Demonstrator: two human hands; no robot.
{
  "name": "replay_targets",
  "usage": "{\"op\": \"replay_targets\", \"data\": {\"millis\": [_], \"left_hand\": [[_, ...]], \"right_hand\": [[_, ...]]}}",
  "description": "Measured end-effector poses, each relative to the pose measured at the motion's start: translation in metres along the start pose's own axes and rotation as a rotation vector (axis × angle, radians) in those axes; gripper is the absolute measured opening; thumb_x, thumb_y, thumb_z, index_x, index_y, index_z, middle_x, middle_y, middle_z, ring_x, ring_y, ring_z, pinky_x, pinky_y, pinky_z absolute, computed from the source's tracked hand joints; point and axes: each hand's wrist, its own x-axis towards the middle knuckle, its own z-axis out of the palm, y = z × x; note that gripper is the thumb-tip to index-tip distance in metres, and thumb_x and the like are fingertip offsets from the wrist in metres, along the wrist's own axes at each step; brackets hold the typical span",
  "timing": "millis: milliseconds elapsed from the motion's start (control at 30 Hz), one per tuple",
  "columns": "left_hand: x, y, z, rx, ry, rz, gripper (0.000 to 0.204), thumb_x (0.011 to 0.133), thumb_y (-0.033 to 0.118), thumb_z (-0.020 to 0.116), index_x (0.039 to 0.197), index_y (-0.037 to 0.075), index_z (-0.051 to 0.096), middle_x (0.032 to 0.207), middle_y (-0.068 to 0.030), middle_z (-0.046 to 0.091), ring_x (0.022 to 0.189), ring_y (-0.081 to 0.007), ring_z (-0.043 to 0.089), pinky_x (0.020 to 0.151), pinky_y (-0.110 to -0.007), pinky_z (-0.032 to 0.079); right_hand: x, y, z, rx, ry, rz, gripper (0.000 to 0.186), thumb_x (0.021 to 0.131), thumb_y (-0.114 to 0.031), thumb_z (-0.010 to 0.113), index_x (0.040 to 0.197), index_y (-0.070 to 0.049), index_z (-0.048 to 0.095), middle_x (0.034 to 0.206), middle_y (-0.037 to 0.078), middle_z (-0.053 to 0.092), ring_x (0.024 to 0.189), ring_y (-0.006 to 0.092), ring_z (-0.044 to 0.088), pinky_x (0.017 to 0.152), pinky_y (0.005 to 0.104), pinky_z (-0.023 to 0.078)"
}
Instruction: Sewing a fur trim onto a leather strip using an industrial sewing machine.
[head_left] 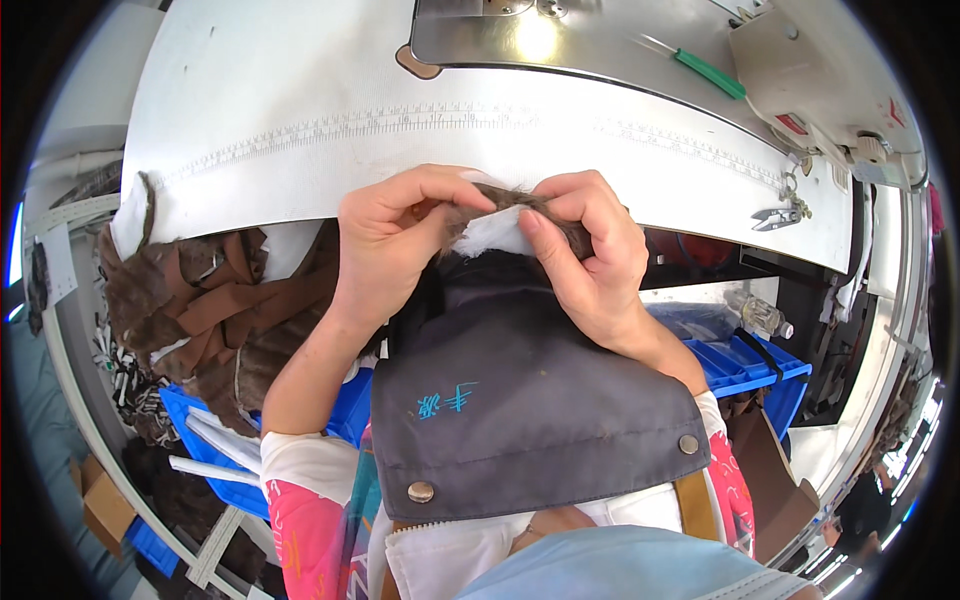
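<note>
Between my two hands, at the front edge of the white table [300,175], is a small piece of brown faux fur [505,198] with a white backing [492,234]. My left hand [405,220] pinches its left side with thumb and forefinger. On the other side my right hand [590,235] grips it, the thumb pressed on the white backing. The hands are close together, and the fingers hide part of the piece. Below them hangs a dark grey apron [530,390] over my front.
A sewing machine [800,80] stands at the far right, a green-handled screwdriver [710,73] on its bed. Thread snips [776,218] lie by the table's right edge. Brown fur and strips [240,300] heap at left, above a blue crate [215,450]. Another blue crate [740,365] is right.
</note>
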Motion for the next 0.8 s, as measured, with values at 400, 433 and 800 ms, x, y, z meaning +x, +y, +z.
{"op": "replay_targets", "data": {"millis": [400,433,800], "left_hand": [[-0.017,-0.003,0.010,0.089,0.221,0.096,0.020,0.080,-0.006,0.067,0.099,-0.008,0.063,0.088,-0.0064,0.064,0.074,-0.0066,0.057,0.065,-0.019,0.046],[-0.018,-0.005,0.010,0.087,0.227,0.096,0.020,0.080,-0.006,0.067,0.099,-0.008,0.063,0.088,-0.0064,0.064,0.074,-0.0066,0.057,0.065,-0.019,0.046],[-0.016,-0.020,0.014,-0.298,0.234,0.092,0.013,0.080,-0.009,0.065,0.092,-0.005,0.062,0.093,-0.0092,0.064,0.081,-0.0076,0.058,0.069,-0.019,0.048]], "right_hand": [[-0.005,0.003,0.006,0.011,0.036,-0.065,0.017,0.075,0.004,0.070,0.076,0.000,0.053,0.083,0.012,0.059,0.065,0.0173,0.056,0.054,0.0257,0.043],[-0.006,0.004,0.006,0.036,0.044,-0.052,0.017,0.075,0.004,0.070,0.076,0.000,0.053,0.083,0.012,0.059,0.065,0.0162,0.055,0.054,0.0253,0.043],[-0.010,0.006,0.007,0.119,0.051,-0.027,0.019,0.073,0.004,0.072,0.077,0.000,0.054,0.083,0.012,0.060,0.066,0.0152,0.057,0.055,0.0246,0.044]]}}
